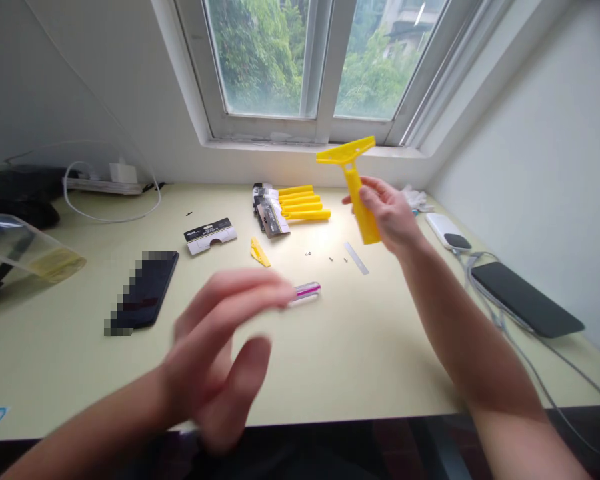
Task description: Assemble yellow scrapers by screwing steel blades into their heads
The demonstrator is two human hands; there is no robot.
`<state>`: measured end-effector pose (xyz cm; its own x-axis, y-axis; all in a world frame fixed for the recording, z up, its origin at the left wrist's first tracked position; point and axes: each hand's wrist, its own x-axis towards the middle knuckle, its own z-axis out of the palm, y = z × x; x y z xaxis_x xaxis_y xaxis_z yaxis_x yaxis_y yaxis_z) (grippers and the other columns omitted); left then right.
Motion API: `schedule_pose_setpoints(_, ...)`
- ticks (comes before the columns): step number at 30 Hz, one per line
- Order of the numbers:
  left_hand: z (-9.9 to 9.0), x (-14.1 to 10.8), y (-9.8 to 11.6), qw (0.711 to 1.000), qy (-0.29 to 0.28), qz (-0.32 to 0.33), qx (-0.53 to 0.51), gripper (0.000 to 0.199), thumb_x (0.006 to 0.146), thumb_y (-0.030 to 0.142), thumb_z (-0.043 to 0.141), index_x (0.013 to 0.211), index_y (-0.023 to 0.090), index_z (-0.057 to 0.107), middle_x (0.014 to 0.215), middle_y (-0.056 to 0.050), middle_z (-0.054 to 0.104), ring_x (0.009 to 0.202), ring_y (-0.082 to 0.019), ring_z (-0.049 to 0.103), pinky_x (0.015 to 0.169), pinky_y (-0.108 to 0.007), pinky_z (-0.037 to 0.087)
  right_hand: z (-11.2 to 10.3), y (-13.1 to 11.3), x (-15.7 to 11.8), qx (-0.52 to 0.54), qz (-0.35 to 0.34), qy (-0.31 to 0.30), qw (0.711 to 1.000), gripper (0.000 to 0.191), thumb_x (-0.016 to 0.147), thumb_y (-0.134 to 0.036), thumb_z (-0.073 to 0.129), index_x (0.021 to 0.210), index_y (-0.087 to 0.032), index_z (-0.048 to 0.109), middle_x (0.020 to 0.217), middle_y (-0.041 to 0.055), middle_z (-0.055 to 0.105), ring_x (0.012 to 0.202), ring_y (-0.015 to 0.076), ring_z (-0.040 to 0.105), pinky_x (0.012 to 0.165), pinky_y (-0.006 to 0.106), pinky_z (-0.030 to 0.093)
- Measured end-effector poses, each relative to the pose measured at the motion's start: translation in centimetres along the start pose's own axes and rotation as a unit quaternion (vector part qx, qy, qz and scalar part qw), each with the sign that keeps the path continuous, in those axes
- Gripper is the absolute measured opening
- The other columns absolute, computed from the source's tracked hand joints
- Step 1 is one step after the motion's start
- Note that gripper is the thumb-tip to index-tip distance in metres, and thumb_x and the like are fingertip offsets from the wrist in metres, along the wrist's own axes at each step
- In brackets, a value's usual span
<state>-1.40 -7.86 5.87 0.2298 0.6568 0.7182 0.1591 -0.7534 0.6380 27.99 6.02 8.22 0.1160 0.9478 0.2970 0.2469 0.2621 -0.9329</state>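
Observation:
My right hand (394, 212) is closed around the handle of a yellow scraper (364, 210), raised above the table with its wide head up. My left hand (215, 353), slightly blurred, hovers over the front of the table with thumb and fingers apart, holding nothing. Just beyond its fingertips lies a clear and purple rod-shaped thing (309, 291), partly hidden by them. Below the scraper are a flat metal blade (357, 258), two small screws (331, 259) and tiny nuts (308, 253). A yellow head plate (260, 253) rests further left.
Several yellow scrapers (307, 203) with cardboard sleeves lie near the window wall. A loose cardboard sleeve (210, 237) and a black phone (155, 290) lie left. At right are a white device (447, 231), a dark slab (527, 300) and cables (503, 313). A plastic bag (30, 253) is far left.

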Motion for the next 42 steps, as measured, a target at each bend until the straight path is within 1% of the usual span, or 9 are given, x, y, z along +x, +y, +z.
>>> schedule_pose_setpoints(2, 1.8, 1.9, -2.3, 0.983, -0.066, -0.129, -0.11, 0.043, 0.098, 0.036, 0.048, 0.14, 0.027, 0.049, 0.134, -0.012, 0.053, 0.111, -0.025, 0.059, 0.087, -0.041, 0.057, 4.4, -1.9, -3.1, 0.109, -0.012, -0.088, 0.99, 0.045, 0.085, -0.048, 0.063, 0.119, -0.021, 0.053, 0.097, 0.0061, 0.071, 0.071, 0.0149, 0.064, 0.068, 0.031, 0.053)
schedule_pose_setpoints(4, 3.4, 2.9, -4.6, 0.928, -0.116, -0.261, -0.239, 0.052, 0.098, 0.045, 0.045, 0.147, 0.029, 0.038, 0.142, -0.013, 0.047, 0.121, -0.028, 0.056, 0.088, -0.044, 0.056, 7.8, -2.5, -6.1, 0.152, -0.001, -0.153, 0.976, 0.038, 0.085, -0.048, 0.063, 0.112, -0.022, 0.052, 0.1, 0.0056, 0.071, 0.077, 0.016, 0.066, 0.073, 0.034, 0.055)
schedule_pose_setpoints(7, 5.0, 2.6, -6.7, 0.85, -0.106, -0.344, -0.384, 0.053, 0.098, 0.055, 0.04, 0.141, 0.025, 0.038, 0.14, -0.016, 0.05, 0.108, -0.029, 0.064, 0.077, -0.043, 0.059, 10.2, -2.1, -8.4, 0.042, -0.035, -0.185, 0.981, 0.025, 0.091, -0.045, 0.055, 0.102, -0.023, 0.057, 0.097, 0.0053, 0.07, 0.085, 0.0184, 0.066, 0.075, 0.035, 0.054)
schedule_pose_setpoints(11, 5.3, 0.7, -7.1, 0.819, -0.067, -0.395, -0.411, 0.049, 0.097, 0.055, 0.041, 0.131, 0.019, 0.039, 0.115, -0.015, 0.066, 0.07, -0.024, 0.072, 0.062, -0.04, 0.058, 7.1, -1.0, -5.9, -0.255, -0.125, -0.211, 0.935, 0.022, 0.092, -0.036, 0.05, 0.088, -0.02, 0.066, 0.105, 0.0069, 0.069, 0.091, 0.0182, 0.063, 0.083, 0.032, 0.048)
schedule_pose_setpoints(15, 5.0, -1.1, -7.2, 0.812, -0.102, -0.384, -0.427, 0.045, 0.097, 0.052, 0.042, 0.124, 0.017, 0.041, 0.087, -0.008, 0.069, 0.054, -0.024, 0.069, 0.054, -0.036, 0.056, 0.5, 1.4, -1.2, -0.522, 0.095, -0.231, 0.816, 0.025, 0.087, -0.036, 0.053, 0.091, -0.019, 0.071, 0.096, 0.0086, 0.072, 0.086, 0.0198, 0.063, 0.071, 0.028, 0.042)
schedule_pose_setpoints(20, 5.7, -2.5, -7.4, 0.794, -0.13, -0.392, -0.446, 0.043, 0.096, 0.053, 0.043, 0.12, 0.017, 0.043, 0.081, -0.006, 0.067, 0.054, -0.022, 0.069, 0.049, -0.031, 0.053, -2.8, 5.0, 0.6, -0.574, 0.194, -0.276, 0.746, 0.034, 0.077, -0.043, 0.061, 0.061, -0.014, 0.067, 0.064, 0.0101, 0.064, 0.062, 0.0197, 0.058, 0.055, 0.03, 0.035)
schedule_pose_setpoints(26, 6.0, -2.8, -7.3, 0.786, -0.147, -0.388, -0.459, 0.043, 0.096, 0.052, 0.044, 0.122, 0.018, 0.043, 0.082, -0.007, 0.067, 0.056, -0.022, 0.069, 0.051, -0.032, 0.054, -1.5, 6.0, 0.5, -0.555, 0.204, -0.313, 0.743, 0.023, 0.076, -0.033, 0.061, 0.073, -0.014, 0.072, 0.072, 0.0066, 0.066, 0.068, 0.0162, 0.058, 0.058, 0.026, 0.037)
schedule_pose_setpoints(33, 6.0, -2.8, -7.3, 0.775, -0.153, -0.389, -0.474, 0.043, 0.096, 0.052, 0.046, 0.123, 0.018, 0.043, 0.081, -0.007, 0.067, 0.054, -0.021, 0.068, 0.049, -0.029, 0.053, -1.5, 5.0, 0.2, -0.563, 0.206, -0.313, 0.737, 0.033, 0.073, -0.046, 0.065, 0.06, -0.015, 0.066, 0.068, 0.0078, 0.062, 0.065, 0.0183, 0.056, 0.056, 0.029, 0.036)
schedule_pose_setpoints(42, 6.1, -2.7, -7.3, 0.773, -0.155, -0.391, -0.475, 0.044, 0.096, 0.052, 0.046, 0.124, 0.017, 0.042, 0.081, -0.007, 0.067, 0.053, -0.021, 0.067, 0.047, -0.03, 0.053, -1.5, 5.0, 0.2, -0.525, 0.21, -0.356, 0.744, 0.014, 0.067, -0.027, 0.064, 0.059, -0.015, 0.065, 0.066, 0.0034, 0.062, 0.063, 0.0142, 0.052, 0.057, 0.027, 0.035)
